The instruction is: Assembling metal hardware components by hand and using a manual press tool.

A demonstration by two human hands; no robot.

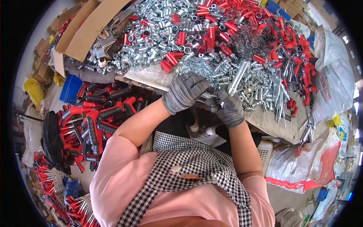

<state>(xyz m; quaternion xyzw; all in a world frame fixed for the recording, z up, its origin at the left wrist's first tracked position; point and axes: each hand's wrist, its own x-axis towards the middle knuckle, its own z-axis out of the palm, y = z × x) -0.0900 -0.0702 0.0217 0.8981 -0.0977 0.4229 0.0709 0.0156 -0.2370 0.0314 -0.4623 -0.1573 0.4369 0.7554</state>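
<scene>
Both my hands wear grey striped knit gloves and meet at the near edge of the workbench. My right hand is closed round the lower end of a shiny silver metal tube, which points up and away over the bench. Just left of it, my left hand has its fingers curled together, their tips close to the right hand's. What those fingertips hold, if anything, is too small and hidden to make out. Beyond the hands lie a heap of small silver pins and a pile of small metal fittings.
Silver sleeves and red tubes cover the bench's far side, beside a tangle of wire springs. Red-and-black handled tools are heaped to my left. A cardboard box stands far left; a white-and-red sack is at right.
</scene>
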